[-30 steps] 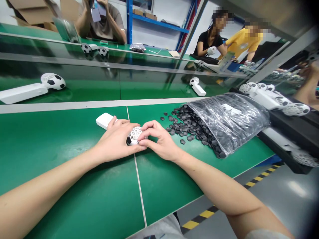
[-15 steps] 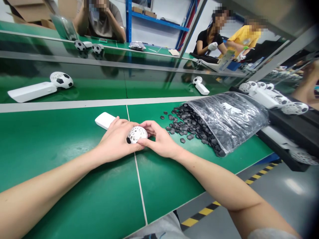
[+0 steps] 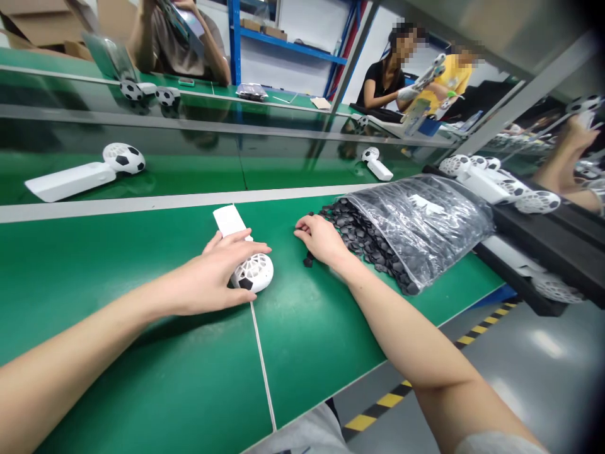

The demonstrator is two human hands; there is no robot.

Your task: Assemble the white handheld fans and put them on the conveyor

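Observation:
My left hand (image 3: 220, 271) is curved around the ball head of a white soccer-ball device (image 3: 258, 274), thumb on the near side and fingers over the far side. The openwork head shows a few black patches, and its flat white handle (image 3: 230, 221) points away from me on the green table. At the left edge of a heap of small black pentagon pieces (image 3: 362, 230), my right hand (image 3: 321, 238) has its fingertips pinched together on a dark piece, partly hidden by the fingers. The pieces spill from a clear plastic bag (image 3: 435, 217).
Beyond the pale strip (image 3: 179, 200), two similar devices lie on a green surface, one at left (image 3: 85, 176) and one at right (image 3: 378, 165). More white devices (image 3: 501, 180) are piled on a black rack (image 3: 534, 233) at right. Several people work across the line.
My right hand has left the ball head and moved right to the black pieces. The device has turned, its handle now pointing more directly away, with my left hand still on it.

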